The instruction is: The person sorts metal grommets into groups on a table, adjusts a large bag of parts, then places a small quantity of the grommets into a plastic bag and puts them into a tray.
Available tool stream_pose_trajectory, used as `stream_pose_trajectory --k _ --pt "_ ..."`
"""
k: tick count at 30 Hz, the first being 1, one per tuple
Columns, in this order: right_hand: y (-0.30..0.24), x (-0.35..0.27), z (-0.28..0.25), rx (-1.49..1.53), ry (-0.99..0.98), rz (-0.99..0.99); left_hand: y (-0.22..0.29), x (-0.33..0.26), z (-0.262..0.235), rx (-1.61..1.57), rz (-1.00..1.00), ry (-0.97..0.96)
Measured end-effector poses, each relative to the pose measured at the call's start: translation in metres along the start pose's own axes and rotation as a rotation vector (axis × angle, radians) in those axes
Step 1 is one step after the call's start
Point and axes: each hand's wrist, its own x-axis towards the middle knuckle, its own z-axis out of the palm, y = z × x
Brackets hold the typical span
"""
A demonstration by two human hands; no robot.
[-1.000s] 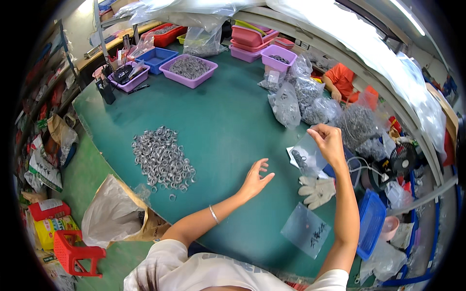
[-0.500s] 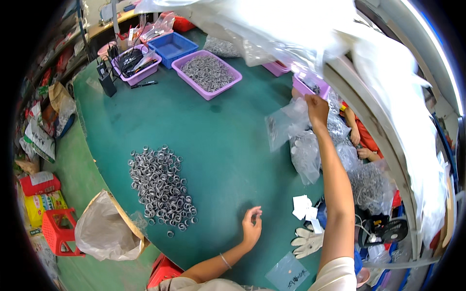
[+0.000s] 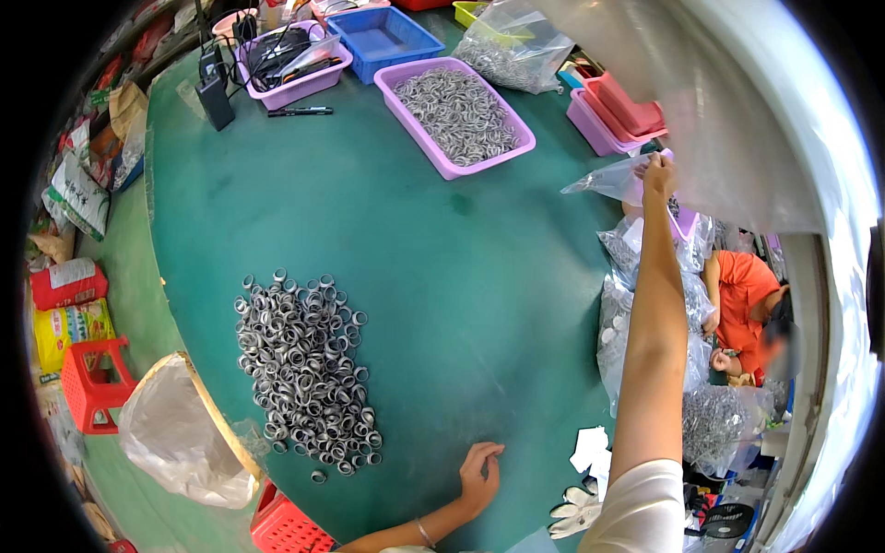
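My right arm reaches far out to the right, and my right hand (image 3: 656, 175) is closed on a clear plastic bag (image 3: 604, 181) that stretches leftward above the table. Under and beside that arm lie more filled clear bags (image 3: 619, 313) and a purple basket (image 3: 684, 221), partly hidden. Low in the middle, my left hand (image 3: 479, 477) rests at the green table (image 3: 442, 369), fingers loosely bent and apart, with nothing seen in it. Left of it spreads a pile of small grey metal rings (image 3: 304, 369).
A purple basket of grey rings (image 3: 456, 115) stands at the back, beside a blue tray (image 3: 385, 41) and a basket of cables (image 3: 290, 69). White papers (image 3: 590, 450) and a glove (image 3: 576, 509) lie near my right arm. A person in orange (image 3: 745, 304) sits at the right.
The view has shifted rightward. My right hand has the clear bag drawn out above the table, where the bag hung beside the other bags before. My left hand stays low, fingers more bent.
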Motion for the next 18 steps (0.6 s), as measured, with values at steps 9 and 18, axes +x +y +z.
stream_pose_trajectory --k 9,18 --pt "0.021 0.045 0.006 -0.513 0.154 -0.499 0.008 0.002 -0.004 0.133 0.096 -0.103" --pt "0.069 -0.012 -0.001 -0.616 0.011 -0.225 0.012 0.003 -0.005 0.164 0.091 -0.133"
